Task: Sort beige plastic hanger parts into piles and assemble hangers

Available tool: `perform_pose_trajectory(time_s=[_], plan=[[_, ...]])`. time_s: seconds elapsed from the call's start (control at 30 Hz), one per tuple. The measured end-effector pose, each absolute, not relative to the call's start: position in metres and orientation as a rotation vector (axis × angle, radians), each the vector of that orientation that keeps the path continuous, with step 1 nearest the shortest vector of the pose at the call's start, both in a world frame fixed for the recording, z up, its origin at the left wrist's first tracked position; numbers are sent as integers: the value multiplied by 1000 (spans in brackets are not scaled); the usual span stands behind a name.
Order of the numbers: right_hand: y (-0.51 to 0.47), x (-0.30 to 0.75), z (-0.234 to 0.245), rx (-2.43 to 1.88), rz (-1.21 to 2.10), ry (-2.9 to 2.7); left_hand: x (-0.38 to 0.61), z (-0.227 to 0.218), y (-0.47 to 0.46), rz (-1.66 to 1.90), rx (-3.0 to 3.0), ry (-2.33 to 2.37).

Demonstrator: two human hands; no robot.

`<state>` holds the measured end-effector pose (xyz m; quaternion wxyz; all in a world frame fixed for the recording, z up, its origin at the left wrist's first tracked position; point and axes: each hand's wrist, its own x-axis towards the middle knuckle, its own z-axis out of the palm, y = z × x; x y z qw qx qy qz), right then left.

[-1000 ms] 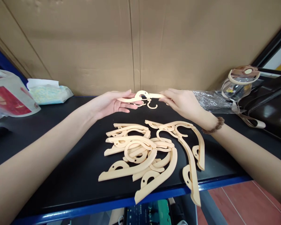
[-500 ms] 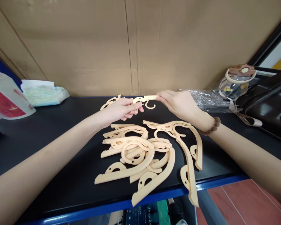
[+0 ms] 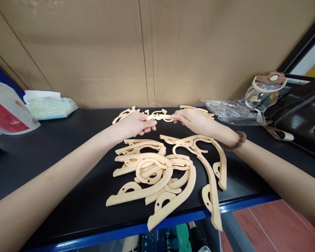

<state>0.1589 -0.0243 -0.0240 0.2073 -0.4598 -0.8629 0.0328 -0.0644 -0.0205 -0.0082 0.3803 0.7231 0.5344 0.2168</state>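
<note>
A cream plastic hanger piece (image 3: 161, 116) with a small hole and a curved loop is stretched between my two hands above the black tabletop. My left hand (image 3: 136, 124) pinches its left end between thumb and fingers. At its right end the fingers of my right hand (image 3: 193, 119) are closed on it. Closer to me lies a pile of cream folding hangers (image 3: 157, 164), overlapping, with hooks and bent arms. Behind my hands are loose hook pieces (image 3: 124, 113) on the left and straight hanger pieces (image 3: 195, 109) on the right, partly hidden.
A tissue pack (image 3: 51, 105) and a white-and-red bag (image 3: 10, 108) sit at left. To the right are clear plastic wrap (image 3: 225, 112), a strapped drink bottle (image 3: 267, 91) and a black bag (image 3: 301, 115). Cardboard (image 3: 94, 52) stands behind; a blue edge (image 3: 238, 205) borders the front.
Both hands have come down slightly with the hanger piece, closer to the tabletop. More loose pieces now show behind them. The front pile lies unmoved.
</note>
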Motion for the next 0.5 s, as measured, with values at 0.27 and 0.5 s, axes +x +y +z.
perform_pose_trajectory(time_s=[0.27, 0.5], plan=[[-21, 160, -29, -1201, 130, -2402, -69, -14, -15, 586, 1967, 1346], [-34, 144, -33, -1451, -588, -2443, -74, -8, -19, 508, 1553, 1112]])
